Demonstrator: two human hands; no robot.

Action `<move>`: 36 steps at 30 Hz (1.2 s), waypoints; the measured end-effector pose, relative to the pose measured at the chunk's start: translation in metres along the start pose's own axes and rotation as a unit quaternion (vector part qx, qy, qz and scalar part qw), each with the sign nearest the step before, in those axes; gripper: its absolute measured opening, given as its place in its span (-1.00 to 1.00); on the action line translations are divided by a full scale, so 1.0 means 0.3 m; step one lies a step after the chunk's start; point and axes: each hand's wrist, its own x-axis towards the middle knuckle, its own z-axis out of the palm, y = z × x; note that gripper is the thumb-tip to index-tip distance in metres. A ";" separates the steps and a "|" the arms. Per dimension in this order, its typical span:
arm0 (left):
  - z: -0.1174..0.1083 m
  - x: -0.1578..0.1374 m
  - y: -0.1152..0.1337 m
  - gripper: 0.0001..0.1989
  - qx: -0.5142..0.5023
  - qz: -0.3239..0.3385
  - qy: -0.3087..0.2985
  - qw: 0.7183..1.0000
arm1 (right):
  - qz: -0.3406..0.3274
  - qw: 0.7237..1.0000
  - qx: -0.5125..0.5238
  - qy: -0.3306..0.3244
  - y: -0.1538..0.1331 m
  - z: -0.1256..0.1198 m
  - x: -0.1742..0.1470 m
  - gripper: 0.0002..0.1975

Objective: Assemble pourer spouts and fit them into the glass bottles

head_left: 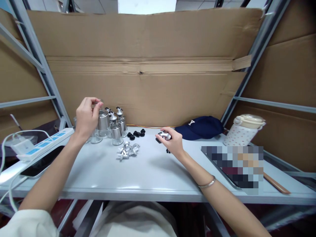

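My left hand (pixel 86 117) is raised at the left, thumb and fingers pinched at the neck of a glass bottle with a silver metal band (pixel 103 122). My right hand (pixel 174 141) is closed around a silver-and-black dispenser top (pixel 165 135) above the middle of the table. Beside the left hand stand more banded glass bottles (pixel 117 134), some fitted with silver-and-black tops (pixel 119 112). In front of them lies a loose pile of silver fittings (pixel 127 150). Several black caps (pixel 135 134) are scattered to their right. Small black parts (pixel 168 151) lie under my right hand.
A navy cap (pixel 201 128) and a dotted white jar (pixel 243 131) are at the back right, near a blurred-out dark flat object (pixel 217 164) and a wooden stick (pixel 276 183). A power strip (pixel 46 144), cables and a phone (pixel 41 163) lie left. Cardboard (pixel 148 92) walls the back.
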 end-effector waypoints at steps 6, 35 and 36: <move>0.080 -0.052 0.241 -0.83 -0.202 -0.044 -0.125 0.970 | 0.015 0.998 0.057 0.015 0.022 -0.002 -0.017 -0.78; 0.351 -0.418 0.288 -0.40 -0.471 -0.031 -0.292 0.832 | -0.199 0.978 0.054 -0.032 -0.099 -0.007 -0.022 -0.28; 0.351 -0.415 0.284 -0.40 -0.471 -0.019 -0.295 0.831 | -0.212 0.976 0.041 -0.030 -0.100 -0.007 -0.020 -0.30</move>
